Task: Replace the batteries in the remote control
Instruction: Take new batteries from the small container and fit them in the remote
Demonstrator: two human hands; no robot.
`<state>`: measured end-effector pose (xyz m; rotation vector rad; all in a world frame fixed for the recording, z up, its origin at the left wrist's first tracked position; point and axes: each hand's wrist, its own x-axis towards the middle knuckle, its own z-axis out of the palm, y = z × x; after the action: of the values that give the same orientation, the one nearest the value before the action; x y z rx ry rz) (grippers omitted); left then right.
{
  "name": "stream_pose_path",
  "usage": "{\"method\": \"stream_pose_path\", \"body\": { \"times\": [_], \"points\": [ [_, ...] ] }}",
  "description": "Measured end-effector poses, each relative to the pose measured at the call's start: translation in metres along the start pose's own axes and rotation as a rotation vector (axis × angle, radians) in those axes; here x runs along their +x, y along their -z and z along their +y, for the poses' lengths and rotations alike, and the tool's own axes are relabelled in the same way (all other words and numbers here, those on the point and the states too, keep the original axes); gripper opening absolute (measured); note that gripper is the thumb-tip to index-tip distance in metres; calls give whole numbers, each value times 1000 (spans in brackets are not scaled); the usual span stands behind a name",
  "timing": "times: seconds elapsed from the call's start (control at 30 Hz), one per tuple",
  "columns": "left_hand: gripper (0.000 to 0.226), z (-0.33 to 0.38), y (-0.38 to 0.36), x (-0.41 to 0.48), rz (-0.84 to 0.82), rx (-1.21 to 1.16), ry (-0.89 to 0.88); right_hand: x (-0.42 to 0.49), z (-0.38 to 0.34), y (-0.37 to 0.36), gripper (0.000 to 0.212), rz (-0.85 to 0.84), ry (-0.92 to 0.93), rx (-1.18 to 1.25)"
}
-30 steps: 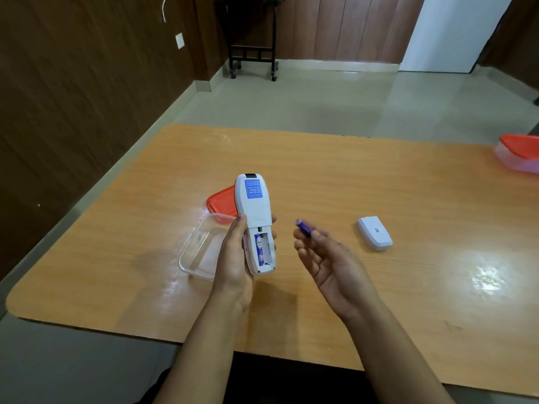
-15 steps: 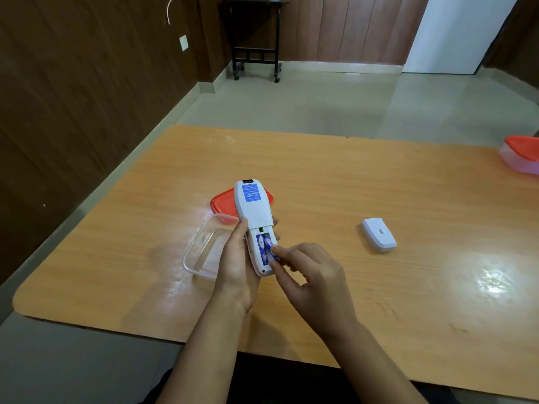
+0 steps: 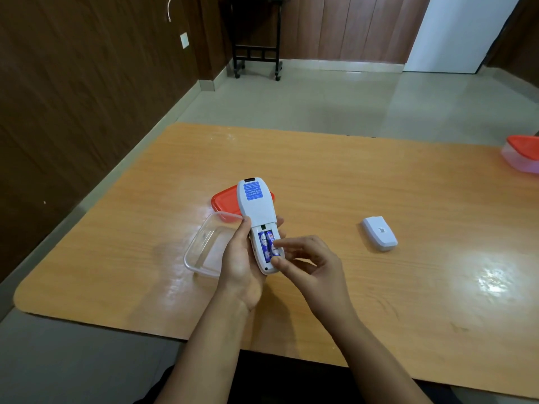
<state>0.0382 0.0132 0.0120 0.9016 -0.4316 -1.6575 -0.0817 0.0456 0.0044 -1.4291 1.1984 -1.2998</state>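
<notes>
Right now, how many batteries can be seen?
2. Both lie side by side in the open compartment of the remote control, held in the left hand: the left battery uncovered, the right battery partly under fingertips of the right hand. More may hide behind the hands.

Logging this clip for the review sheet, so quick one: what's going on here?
The left hand holds a white remote back-side up above the table. Two blue batteries sit in its open compartment, and the right hand has its index finger and thumb on the right battery, apparently seating it. The battery cover lies on the table, not yet refitted. A clear container and a red lid sit behind the left hand.
</notes>
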Motion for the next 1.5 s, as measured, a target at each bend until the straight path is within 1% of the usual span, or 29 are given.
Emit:
{"method": "stream_pose_path", "body": {
  "times": [0.07, 0.13, 0.2, 0.37, 0.43, 0.5, 0.53, 0.57, 0.6, 0.67, 0.7, 0.73, 0.77, 0.8, 0.87, 0.9, 0.93, 0.97, 1.03, 1.07, 1.13, 1.2, 1.27, 1.3, 1.37, 1.5],
  "points": [
    [40, -2, 0, 1, -6, 16, -2, 1, -2, 0, 34, -22, -188, 173],
    [41, -5, -1, 0, -12, 43, -7, 2, -2, 0, 42, -9, -397, 404],
    [42, -9, -2, -1, -18, 82, -13, 5, -1, 0, 45, 11, -513, 541],
    [45, -15, -4, 1, -19, 110, 4, 6, 0, -1, 38, 28, -592, 517],
    [45, -16, -5, 1, -16, 102, 18, 8, -3, 5, 35, -46, -610, 448],
    [45, -15, -7, 2, -10, 74, 21, 13, -6, 19, 29, -153, -594, 296],
    [44, -14, -8, 2, -5, 59, 14, 17, -8, 29, 26, -174, -566, 193],
    [43, -12, -9, 2, -1, 45, 8, 21, -6, 41, 23, -150, -521, 65],
    [42, -11, -9, 2, 2, 35, 4, 25, -2, 53, 22, -73, -453, -96],
    [39, -11, -10, 3, -3, 32, 4, 31, 15, 78, 24, 177, -305, -525],
    [39, -11, -10, 3, -8, 36, 5, 34, 25, 88, 28, 293, -261, -707],
    [38, -12, -10, 3, -9, 41, 5, 36, 32, 96, 35, 391, -246, -824],
    [38, -12, -10, 3, -9, 42, 4, 39, 40, 102, 43, 463, -251, -875],
    [38, -12, -9, 4, -8, 42, 2, 42, 47, 107, 54, 500, -271, -898],
    [37, -11, -8, 4, -11, 47, 4, 46, 58, 112, 72, 480, -336, -945],
    [36, -11, -8, 5, -10, 48, 4, 47, 65, 112, 77, 443, -361, -986],
    [36, -11, -8, 5, -6, 48, 4, 47, 70, 111, 77, 406, -368, -1040],
    [36, -11, -8, 5, -5, 46, 3, 47, 74, 111, 73, 377, -358, -1085],
    [36, -11, -9, 5, -4, 48, 6, 47, 73, 112, 58, 367, -309, -1093],
    [36, -11, -9, 5, -1, 48, 9, 46, 70, 112, 53, 379, -297, -1020],
    [36, -11, -9, 5, 1, 33, 17, 43, 58, 108, 49, 396, -299, -745],
    [36, -10, -8, 5, -1, 9, 24, 37, 38, 98, 44, 374, -270, -476],
    [37, -9, -7, 6, -1, -12, 32, 24, 17, 83, 31, 320, -223, -298],
    [37, -9, -8, 6, 1, -24, 34, 17, 10, 76, 26, 280, -198, -255],
    [38, -9, -10, 6, 3, -47, 36, 1, 0, 62, 24, 187, -141, -255],
    [34, -12, -13, 4, -1, -70, 55, -12, 0, 44, 32, 66, 24, -447]
  ]
}}
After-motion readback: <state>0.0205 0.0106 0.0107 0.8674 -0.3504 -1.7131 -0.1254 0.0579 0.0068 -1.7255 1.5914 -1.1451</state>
